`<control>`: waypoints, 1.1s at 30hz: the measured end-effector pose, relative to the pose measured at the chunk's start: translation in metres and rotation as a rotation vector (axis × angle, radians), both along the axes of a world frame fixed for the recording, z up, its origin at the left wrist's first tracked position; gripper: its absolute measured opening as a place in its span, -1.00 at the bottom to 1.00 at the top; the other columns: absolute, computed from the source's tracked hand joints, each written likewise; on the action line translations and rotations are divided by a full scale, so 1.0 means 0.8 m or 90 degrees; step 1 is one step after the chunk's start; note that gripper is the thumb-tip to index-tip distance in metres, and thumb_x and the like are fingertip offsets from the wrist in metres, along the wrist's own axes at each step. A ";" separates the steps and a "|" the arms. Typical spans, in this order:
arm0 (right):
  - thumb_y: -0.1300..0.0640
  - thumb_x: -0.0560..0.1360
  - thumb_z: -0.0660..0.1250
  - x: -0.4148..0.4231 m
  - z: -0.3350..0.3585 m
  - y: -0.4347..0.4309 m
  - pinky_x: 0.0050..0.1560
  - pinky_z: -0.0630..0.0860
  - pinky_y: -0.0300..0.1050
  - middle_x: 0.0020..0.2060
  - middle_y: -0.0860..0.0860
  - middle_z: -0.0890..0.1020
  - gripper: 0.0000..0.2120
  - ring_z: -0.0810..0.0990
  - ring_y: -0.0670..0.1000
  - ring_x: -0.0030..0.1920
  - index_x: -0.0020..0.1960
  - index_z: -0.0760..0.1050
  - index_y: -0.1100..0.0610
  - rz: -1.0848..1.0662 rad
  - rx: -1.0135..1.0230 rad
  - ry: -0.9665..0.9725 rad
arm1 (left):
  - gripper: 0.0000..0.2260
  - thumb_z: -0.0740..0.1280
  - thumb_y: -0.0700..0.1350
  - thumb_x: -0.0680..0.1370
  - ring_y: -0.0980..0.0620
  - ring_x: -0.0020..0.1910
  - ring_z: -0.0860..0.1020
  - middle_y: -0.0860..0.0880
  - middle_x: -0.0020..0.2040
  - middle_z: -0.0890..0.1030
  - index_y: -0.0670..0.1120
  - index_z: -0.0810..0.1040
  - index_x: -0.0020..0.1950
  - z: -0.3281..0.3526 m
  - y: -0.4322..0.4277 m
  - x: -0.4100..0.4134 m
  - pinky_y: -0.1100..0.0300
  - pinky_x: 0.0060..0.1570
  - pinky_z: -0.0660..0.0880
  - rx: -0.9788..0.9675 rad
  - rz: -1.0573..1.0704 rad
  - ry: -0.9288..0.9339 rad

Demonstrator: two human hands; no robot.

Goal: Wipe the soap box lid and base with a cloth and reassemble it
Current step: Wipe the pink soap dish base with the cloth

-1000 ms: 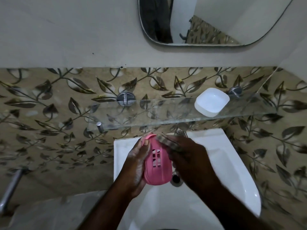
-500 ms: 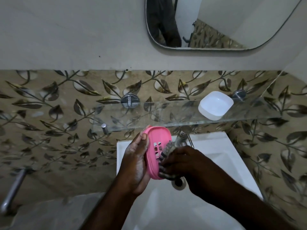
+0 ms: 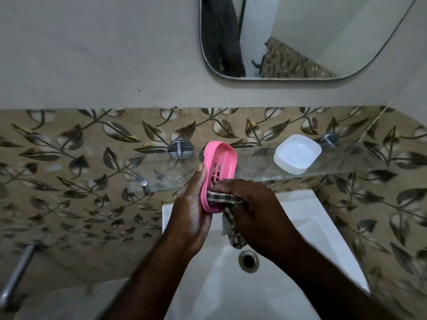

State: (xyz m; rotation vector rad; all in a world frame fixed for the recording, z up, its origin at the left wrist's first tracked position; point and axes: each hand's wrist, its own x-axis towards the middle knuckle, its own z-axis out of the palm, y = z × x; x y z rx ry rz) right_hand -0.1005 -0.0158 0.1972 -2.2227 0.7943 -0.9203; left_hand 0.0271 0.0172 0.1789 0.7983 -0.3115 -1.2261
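Head view: I record the left hand point(image 3: 191, 211) gripping the pink slotted piece point(image 3: 221, 158) on edge above the sink point(image 3: 219, 285), its face exposed for wiping. The right hand point(image 3: 254, 211) clutches the cloth point(image 3: 233, 229) against its near end. The white piece point(image 3: 297, 153) waits on the shelf point(image 3: 346, 162), far right.

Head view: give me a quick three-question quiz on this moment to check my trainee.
1. True or false: the left hand holds the white soap box half.
2. Which hand grips the checked cloth? A) left hand B) right hand C) neither
3. Fill in: the white soap box half sits on the glass ___.

Key
1. False: the left hand holds the pink slotted soap box half.
2. B
3. shelf: the glass shelf on the tiled wall.
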 end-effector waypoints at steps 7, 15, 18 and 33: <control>0.34 0.39 0.18 0.003 0.013 -0.002 0.11 0.51 -0.20 0.06 0.00 0.66 -0.63 0.60 -0.03 0.08 0.07 0.65 0.13 0.030 -0.124 -0.027 | -0.50 0.29 0.14 0.44 -0.02 -0.16 0.65 -0.14 -0.14 0.65 -0.21 0.56 0.20 0.011 -0.013 -0.005 0.13 -0.15 0.62 -0.043 -0.022 -0.023; 0.46 0.23 0.39 -0.009 0.032 -0.040 -0.13 0.44 -0.16 -0.08 0.00 0.70 -0.59 0.49 -0.01 -0.10 -0.02 0.67 0.10 0.121 -0.267 0.291 | -0.45 0.31 0.15 0.44 -0.11 -0.04 0.67 -0.22 0.07 0.66 -0.15 0.49 0.31 0.009 -0.026 0.001 -0.01 -0.08 0.62 0.024 0.037 -0.026; 0.42 0.30 0.34 -0.026 0.045 -0.053 -0.12 0.51 -0.13 -0.10 -0.04 0.71 -0.57 0.58 0.02 -0.09 0.00 0.67 -0.01 0.034 -0.123 0.352 | -0.45 0.29 0.17 0.44 -0.19 0.06 0.63 -0.22 0.11 0.65 -0.13 0.49 0.32 0.007 -0.030 0.011 -0.13 0.00 0.59 0.014 0.061 -0.002; -0.36 0.48 -0.10 0.027 -0.030 -0.110 0.49 0.03 0.19 0.47 0.12 0.33 -0.22 0.25 0.15 0.48 0.50 0.24 0.12 -0.291 -0.179 0.477 | -0.48 0.16 0.03 0.47 -0.40 0.36 0.37 -0.27 0.21 0.48 -0.19 0.44 0.37 0.013 -0.066 0.032 -0.21 0.19 0.43 -0.073 0.068 0.152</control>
